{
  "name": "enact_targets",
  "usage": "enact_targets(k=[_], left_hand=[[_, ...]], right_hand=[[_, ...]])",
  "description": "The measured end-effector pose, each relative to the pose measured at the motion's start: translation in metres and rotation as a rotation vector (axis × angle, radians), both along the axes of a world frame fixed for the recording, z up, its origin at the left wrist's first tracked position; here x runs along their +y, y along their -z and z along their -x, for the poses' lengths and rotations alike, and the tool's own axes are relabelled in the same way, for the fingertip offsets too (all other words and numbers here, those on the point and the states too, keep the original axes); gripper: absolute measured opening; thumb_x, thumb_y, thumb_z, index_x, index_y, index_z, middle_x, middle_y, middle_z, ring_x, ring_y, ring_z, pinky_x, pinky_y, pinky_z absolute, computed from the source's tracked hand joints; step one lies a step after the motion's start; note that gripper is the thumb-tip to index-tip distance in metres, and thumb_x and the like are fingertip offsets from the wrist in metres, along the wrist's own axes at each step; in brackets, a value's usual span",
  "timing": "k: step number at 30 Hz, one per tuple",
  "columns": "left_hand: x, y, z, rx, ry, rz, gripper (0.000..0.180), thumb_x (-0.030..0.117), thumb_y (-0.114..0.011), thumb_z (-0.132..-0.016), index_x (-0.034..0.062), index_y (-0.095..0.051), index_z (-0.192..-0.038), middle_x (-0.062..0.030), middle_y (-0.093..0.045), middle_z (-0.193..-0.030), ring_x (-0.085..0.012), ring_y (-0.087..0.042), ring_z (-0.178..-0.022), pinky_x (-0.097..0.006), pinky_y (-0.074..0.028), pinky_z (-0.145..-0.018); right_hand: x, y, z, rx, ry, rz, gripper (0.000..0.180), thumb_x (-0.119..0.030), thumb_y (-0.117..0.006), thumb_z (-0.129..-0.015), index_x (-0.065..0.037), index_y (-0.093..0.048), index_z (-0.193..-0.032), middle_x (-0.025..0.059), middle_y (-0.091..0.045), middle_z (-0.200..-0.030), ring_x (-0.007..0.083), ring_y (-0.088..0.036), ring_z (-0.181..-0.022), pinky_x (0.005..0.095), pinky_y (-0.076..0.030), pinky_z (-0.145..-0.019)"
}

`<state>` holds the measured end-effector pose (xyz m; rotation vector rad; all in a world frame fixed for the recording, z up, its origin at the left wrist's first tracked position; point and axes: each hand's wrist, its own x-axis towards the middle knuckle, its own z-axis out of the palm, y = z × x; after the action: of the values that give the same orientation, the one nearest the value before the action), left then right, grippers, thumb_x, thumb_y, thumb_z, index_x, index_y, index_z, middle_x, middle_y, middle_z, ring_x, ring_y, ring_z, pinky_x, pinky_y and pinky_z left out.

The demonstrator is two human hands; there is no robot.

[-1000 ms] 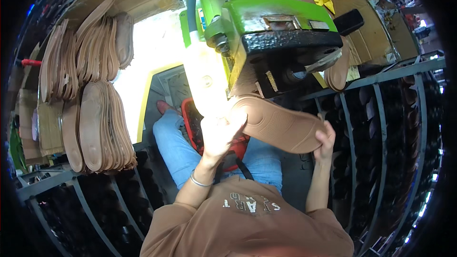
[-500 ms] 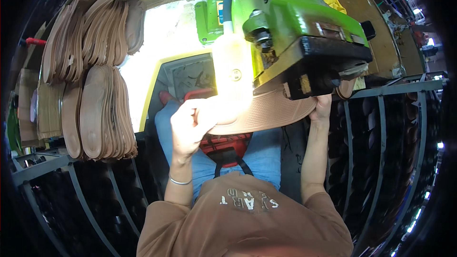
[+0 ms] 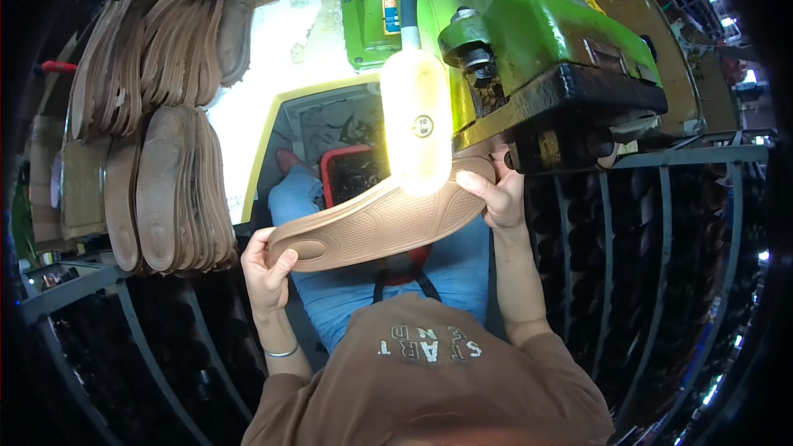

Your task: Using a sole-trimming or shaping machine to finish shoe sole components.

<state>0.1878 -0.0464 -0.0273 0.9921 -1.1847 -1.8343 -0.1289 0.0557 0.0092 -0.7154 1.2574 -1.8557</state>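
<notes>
The green machine is looming largest, its dark head overhanging ahead of me on the right. Metal racks are standing on both sides, the right rack and the left rack flanking my seat. On my left, brown shoe soles are standing on edge in packed rows, the nearer row leaning together, probably so that single pieces are staying easy to reach. The red basket is sitting low between my legs, perhaps to be catching bits; I cannot make out its dark contents. The lit lamp is hanging beside the machine, seemingly placed there to be throwing light on my work, and it is covering part of the sole's far edge in this view.

The textured brown sole I am holding is stretching between my hands, above my lap and below the machine head. My right hand is closing on its right end, thumb pressing the patterned face and fingers going behind, partly hidden. My left hand is pinching the lower left end the same way, thumb on top. I am likely gripping both ends to be keeping it steady and tilted, face towards me. A thin bangle is circling my left wrist.
</notes>
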Motion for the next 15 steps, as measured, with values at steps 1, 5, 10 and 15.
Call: enact_targets(k=[1, 5, 10, 15], left_hand=[[0.002, 0.003, -0.001, -0.018, -0.003, 0.049, 0.031, 0.0, -0.069, -0.075, -0.0029, -0.055, -0.102, -0.009, -0.062, -0.096, -0.0136, -0.059, -0.089, -0.027, -0.047, -0.083], [0.007, -0.006, 0.033, -0.043, 0.0, 0.336, 0.03, -0.006, -0.068, -0.074, -0.003, -0.056, -0.101, -0.0079, -0.061, -0.094, -0.0128, -0.058, -0.085, -0.025, -0.047, -0.079], [0.001, -0.027, 0.102, 0.019, 0.09, 0.278, 0.034, -0.008, -0.068, -0.073, -0.0059, -0.057, -0.105, -0.0094, -0.061, -0.096, -0.0144, -0.059, -0.092, -0.027, -0.048, -0.081], [-0.016, -0.023, 0.096, 0.083, 0.128, 0.298, 0.034, -0.004, -0.069, -0.075, -0.0081, -0.057, -0.106, -0.0118, -0.063, -0.096, -0.0161, -0.061, -0.087, -0.028, -0.05, -0.08]], right_hand=[[-0.001, -0.002, -0.002, 0.065, -0.011, -0.006, 0.027, 0.0, -0.067, -0.071, 0.002, -0.063, -0.098, 0.0053, -0.065, -0.094, 0.01, -0.059, -0.084, 0.0245, -0.046, -0.077], [0.014, 0.009, 0.021, 0.119, 0.131, 0.048, 0.03, 0.002, -0.064, -0.075, 0.002, -0.059, -0.105, 0.0061, -0.064, -0.097, 0.0121, -0.059, -0.089, 0.0262, -0.045, -0.083], [0.039, 0.015, 0.068, 0.095, 0.307, 0.082, 0.028, -0.002, -0.063, -0.081, 0.001, -0.054, -0.107, 0.0081, -0.063, -0.1, 0.0132, -0.06, -0.09, 0.0266, -0.047, -0.084], [0.036, 0.016, 0.057, 0.01, 0.287, 0.029, 0.025, -0.004, -0.064, -0.081, -0.001, -0.053, -0.103, 0.0071, -0.062, -0.097, 0.0122, -0.059, -0.087, 0.0256, -0.047, -0.08]])
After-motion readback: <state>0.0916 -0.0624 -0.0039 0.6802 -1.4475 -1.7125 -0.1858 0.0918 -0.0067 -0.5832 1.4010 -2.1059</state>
